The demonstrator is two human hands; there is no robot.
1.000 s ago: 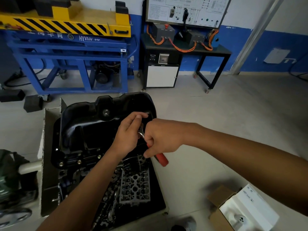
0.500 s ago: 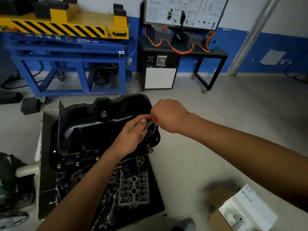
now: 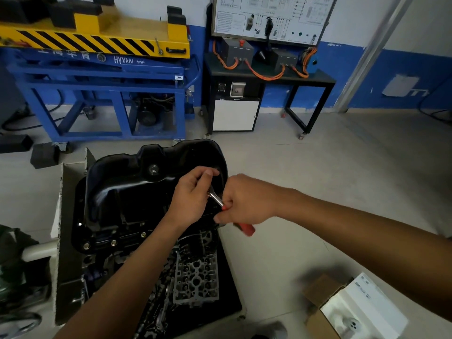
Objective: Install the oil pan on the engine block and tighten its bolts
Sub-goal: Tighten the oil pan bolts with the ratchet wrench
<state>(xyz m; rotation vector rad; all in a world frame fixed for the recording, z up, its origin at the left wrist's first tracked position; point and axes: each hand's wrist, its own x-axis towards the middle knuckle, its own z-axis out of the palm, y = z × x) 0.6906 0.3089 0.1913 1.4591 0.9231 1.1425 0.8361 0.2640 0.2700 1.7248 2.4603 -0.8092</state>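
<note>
Head view, centre frame: the oil pan (image 3: 137, 192) sits on the engine block (image 3: 195, 282) with bolts (image 3: 113, 242) in its near flange, my right hand (image 3: 244, 201) grips the red-handled ratchet (image 3: 215, 196), my left hand (image 3: 193, 196) pinches its head, so I judge tightening underway, not finished.

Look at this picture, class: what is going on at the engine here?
A person is working on the black oil pan, which sits on the engine. The right hand grips the red handle of a ratchet, and the left hand holds its metal head end at the pan's right edge. Bolts show in the near flange.
</note>
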